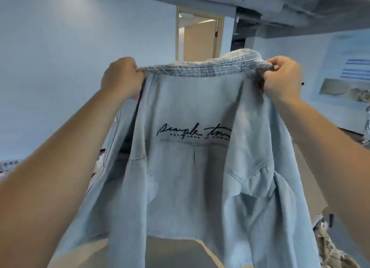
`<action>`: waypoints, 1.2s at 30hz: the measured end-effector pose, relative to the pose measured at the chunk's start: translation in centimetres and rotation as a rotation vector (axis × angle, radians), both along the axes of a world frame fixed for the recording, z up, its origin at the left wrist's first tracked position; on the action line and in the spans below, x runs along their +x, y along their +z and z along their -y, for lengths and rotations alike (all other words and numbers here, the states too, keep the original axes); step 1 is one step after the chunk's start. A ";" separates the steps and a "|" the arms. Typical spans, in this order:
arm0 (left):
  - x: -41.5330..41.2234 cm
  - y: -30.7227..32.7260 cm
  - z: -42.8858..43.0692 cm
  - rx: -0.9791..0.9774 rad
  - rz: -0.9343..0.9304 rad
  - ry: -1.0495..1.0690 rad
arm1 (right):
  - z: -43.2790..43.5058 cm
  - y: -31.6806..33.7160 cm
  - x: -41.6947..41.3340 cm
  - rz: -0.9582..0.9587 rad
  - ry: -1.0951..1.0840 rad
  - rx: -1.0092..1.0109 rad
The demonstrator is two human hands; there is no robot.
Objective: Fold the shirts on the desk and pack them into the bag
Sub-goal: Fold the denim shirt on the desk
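Office-like room, pale blue wall, open doorway, exposed ceiling ducts, printed wall poster

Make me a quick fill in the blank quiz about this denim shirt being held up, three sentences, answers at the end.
1. The left hand and the right hand grip the light blue denim shirt at the ends of its plaid ____.
2. The script lettering on the shirt is ____ in colour.
3. The shirt hangs unfolded with its ____ (front or back) towards the camera.
Missing words: collar; black; back.
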State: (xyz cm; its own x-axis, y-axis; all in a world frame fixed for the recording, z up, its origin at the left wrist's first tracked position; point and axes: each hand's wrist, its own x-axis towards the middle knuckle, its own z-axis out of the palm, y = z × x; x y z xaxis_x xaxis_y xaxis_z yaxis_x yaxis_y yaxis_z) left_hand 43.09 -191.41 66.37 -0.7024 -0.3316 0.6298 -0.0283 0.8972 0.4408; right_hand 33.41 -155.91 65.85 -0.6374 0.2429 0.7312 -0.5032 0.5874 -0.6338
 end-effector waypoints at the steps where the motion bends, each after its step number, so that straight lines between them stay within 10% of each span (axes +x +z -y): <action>1: -0.1 -0.7 -0.1 0.007 0.017 -0.007 | -0.2 -0.8 -0.3 0.026 -0.006 0.008; 36: -16.2 -10.6 -5.6 0.257 0.382 0.273 | 0.4 -13.2 -24.5 0.441 0.374 0.042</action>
State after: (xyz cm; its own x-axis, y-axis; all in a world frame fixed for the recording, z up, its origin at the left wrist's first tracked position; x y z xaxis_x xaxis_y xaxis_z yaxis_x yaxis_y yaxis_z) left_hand 26.87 -185.85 55.79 -0.7322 -0.6444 0.2204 -0.4474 0.6991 0.5578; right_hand 8.87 -156.34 52.63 -0.9209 -0.0808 0.3814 -0.3753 0.4493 -0.8108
